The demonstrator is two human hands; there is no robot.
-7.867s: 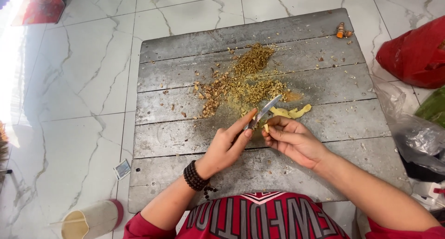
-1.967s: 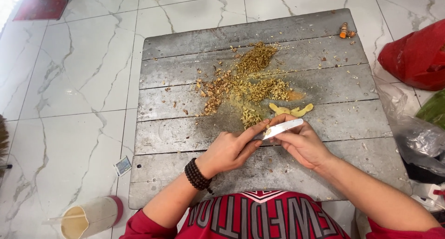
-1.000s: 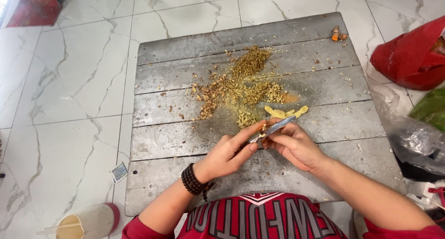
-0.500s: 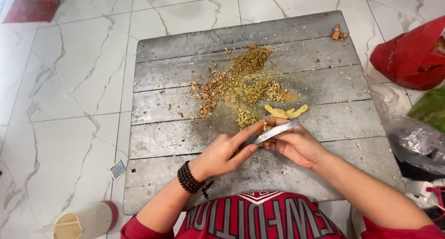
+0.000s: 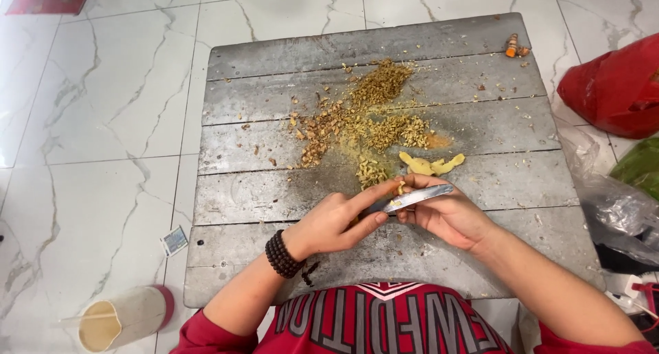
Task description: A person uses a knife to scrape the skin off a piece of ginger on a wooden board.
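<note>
I sit at a low grey plank board (image 5: pixel 261 196). My right hand (image 5: pixel 449 217) grips a small knife (image 5: pixel 415 197), its blade pointing up to the right. My left hand (image 5: pixel 333 223), with a dark bead bracelet on the wrist, pinches a small yellow root piece (image 5: pixel 400 187) against the blade with thumb and forefinger. Just beyond my hands lie peeled yellow root pieces (image 5: pixel 431 164). Further back, a pile of brown and yellow peelings (image 5: pixel 357 120) spreads over the middle of the board.
An orange root bit (image 5: pixel 511 45) lies at the board's far right corner. To the right are a red bag (image 5: pixel 618 86), a green bag (image 5: pixel 642 165) and clear plastic (image 5: pixel 611 206). A cup with a straw (image 5: pixel 117 316) and a small card (image 5: pixel 174 241) sit on the marble floor at left.
Both hands stay at the board's near middle. The knife has shifted slightly against the small root piece between frames, and the blade now lies flatter than one second ago.
</note>
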